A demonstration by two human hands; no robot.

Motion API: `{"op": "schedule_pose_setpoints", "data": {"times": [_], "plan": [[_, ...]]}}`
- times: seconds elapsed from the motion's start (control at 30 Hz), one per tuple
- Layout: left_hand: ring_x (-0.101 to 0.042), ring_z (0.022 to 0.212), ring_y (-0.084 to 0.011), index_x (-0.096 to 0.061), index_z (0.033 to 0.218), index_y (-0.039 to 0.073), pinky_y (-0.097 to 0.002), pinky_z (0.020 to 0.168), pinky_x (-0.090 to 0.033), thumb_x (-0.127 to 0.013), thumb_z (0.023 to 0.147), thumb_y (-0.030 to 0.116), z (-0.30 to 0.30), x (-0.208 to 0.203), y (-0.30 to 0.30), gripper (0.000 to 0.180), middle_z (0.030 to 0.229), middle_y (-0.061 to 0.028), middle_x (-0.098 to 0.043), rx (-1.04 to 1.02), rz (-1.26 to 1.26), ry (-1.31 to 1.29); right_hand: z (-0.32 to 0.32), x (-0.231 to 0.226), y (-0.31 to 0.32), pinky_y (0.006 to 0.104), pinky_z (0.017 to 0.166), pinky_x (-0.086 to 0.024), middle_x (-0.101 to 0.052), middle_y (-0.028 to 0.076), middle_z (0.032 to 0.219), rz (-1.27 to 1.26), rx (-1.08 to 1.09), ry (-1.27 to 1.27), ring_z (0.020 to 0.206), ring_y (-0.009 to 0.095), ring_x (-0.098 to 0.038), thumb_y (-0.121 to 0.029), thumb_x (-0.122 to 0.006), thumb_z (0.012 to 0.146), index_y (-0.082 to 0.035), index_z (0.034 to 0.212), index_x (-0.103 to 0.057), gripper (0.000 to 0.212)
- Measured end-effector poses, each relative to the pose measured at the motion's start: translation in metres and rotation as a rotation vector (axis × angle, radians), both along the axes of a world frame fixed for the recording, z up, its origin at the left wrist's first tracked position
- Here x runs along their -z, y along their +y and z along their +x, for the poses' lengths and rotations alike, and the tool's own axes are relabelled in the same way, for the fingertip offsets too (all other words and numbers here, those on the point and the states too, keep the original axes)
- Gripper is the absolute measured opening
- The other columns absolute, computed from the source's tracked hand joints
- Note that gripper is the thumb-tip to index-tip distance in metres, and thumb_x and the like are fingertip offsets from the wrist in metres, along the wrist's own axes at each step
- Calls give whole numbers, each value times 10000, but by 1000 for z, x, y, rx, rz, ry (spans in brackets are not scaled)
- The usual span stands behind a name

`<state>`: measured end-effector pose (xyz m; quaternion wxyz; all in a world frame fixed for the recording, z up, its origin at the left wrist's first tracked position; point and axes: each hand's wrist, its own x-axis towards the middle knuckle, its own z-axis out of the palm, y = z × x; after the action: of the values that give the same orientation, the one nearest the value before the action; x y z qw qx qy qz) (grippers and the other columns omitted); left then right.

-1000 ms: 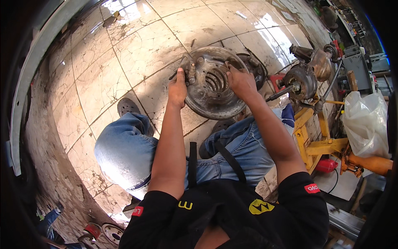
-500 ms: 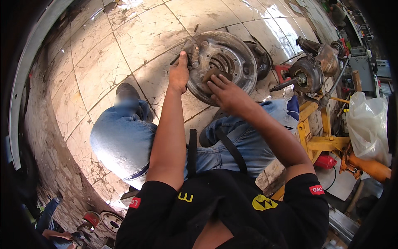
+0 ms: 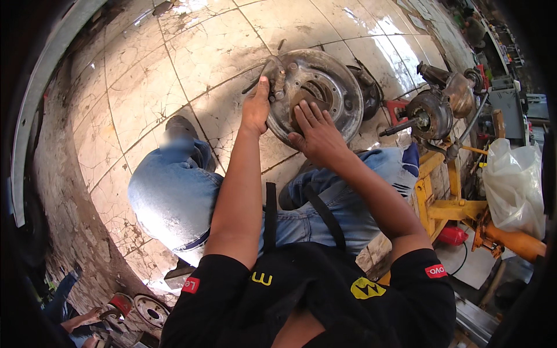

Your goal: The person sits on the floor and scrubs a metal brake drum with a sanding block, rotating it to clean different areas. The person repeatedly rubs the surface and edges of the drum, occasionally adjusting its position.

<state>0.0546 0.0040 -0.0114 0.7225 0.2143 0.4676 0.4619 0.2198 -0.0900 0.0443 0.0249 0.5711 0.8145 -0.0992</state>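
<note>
Between my knees stands a round, grey, worn metal brake backing plate, tilted, with a ring of bolt holes round its centre opening. My left hand grips its left rim, thumb upward beside a short curved hose and brass-coloured fitting. My right hand presses a brown sheet that looks like sandpaper against the plate's face beside the opening. Those fingers lie stretched over the sheet and hide most of it. Behind the plate, a dark round part shows partly.
To the right, an axle assembly with a hub sits by a yellow metal stand. A clear plastic bag hangs beyond it. At lower left are a wheel rim and another person's hand. Cracked tiles cover the floor.
My right hand has shifted slightly right with the brown sheet across the plate's face. In the picture, the plate and my left hand sit a little lower and further right.
</note>
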Motion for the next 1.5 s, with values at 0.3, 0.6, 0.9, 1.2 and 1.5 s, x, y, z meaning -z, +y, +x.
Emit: {"op": "schedule_pose_setpoints", "data": {"times": [0.3,0.6,0.9,1.2,1.5], "plan": [[-508,1196,-270,-470,1343,-84,-354,1022,-387,-426,934,641,-2,-10,-4,833,1340,-229,-520,24,94,305,2,4,40,536,1140,-189,-252,196,1539,11,-29,60,1431,376,-213,-530,-369,968,-26,1469,-292,715],[-538,1126,-255,-508,1309,-91,-342,970,-422,-451,913,661,-2,-29,-6,852,1276,-230,-562,12,35,316,3,9,56,540,1147,-146,-274,166,1538,111,-38,62,1439,356,-196,-554,-364,962,-23,1448,-341,720],[-569,1101,-251,-508,1305,-84,-342,927,-471,-445,940,613,-3,-13,-4,790,1249,-208,-580,22,17,297,0,14,57,576,1137,-144,-310,145,1526,174,-79,156,1432,360,-213,-505,-451,948,-36,1417,-411,664],[-528,1159,-267,-495,1337,-56,-348,978,-422,-440,908,675,-13,19,3,850,1294,-215,-555,73,47,237,-16,16,69,592,1136,-103,-348,131,1512,204,-39,182,1446,357,-175,-471,-422,968,-48,1430,-393,627],[-549,1136,-283,-499,1312,-95,-356,985,-421,-422,900,697,-7,-26,-7,896,1291,-246,-551,58,110,441,-2,16,88,619,1122,-68,-495,146,1386,193,-80,358,1431,400,-184,-463,-384,984,-25,1448,-326,641]]}}
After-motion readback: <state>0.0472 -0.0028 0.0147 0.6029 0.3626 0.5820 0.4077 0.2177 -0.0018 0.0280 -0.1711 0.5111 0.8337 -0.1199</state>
